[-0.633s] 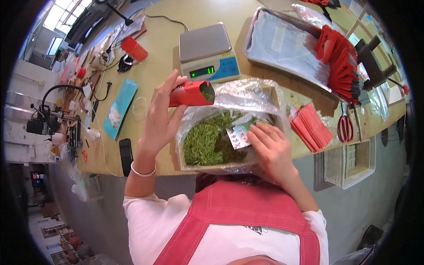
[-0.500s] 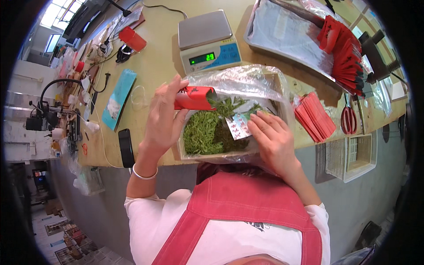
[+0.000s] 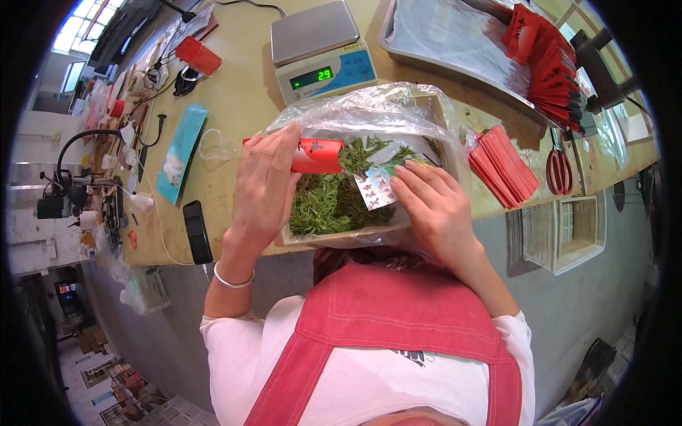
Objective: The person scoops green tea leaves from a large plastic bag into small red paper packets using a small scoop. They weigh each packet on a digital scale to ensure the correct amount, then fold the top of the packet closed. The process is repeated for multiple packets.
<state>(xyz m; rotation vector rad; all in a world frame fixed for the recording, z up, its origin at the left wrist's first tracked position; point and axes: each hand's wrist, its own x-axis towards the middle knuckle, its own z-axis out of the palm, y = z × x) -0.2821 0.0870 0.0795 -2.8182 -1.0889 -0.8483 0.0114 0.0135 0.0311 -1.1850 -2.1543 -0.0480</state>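
Observation:
A red printed pouch point(image 3: 318, 155) lies sideways in the grip of my left hand point(image 3: 266, 181), its right end over the box. My right hand point(image 3: 435, 209) has its fingers closed on a small printed card point(image 3: 374, 189), pale with red marks and a blue-green part. Both hands are above a shallow wooden box point(image 3: 462, 167) lined with clear plastic point(image 3: 383, 103). Inside lie green dried leaves point(image 3: 323, 206), some of them next to the pouch's right end. How far the pouch is filled is hidden.
Behind the box stands a lit electronic scale point(image 3: 323, 71). To its right are a metal tray point(image 3: 455, 57) with red pouches point(image 3: 550, 67), a stack of flat red packets point(image 3: 501, 169) and red-handled scissors point(image 3: 559, 170). A phone point(image 3: 197, 231) and a turquoise packet point(image 3: 182, 153) lie left.
My view has shifted slightly, so the table things sit a little higher and further left. The pouch has turned to lie more level. Both hands keep their holds.

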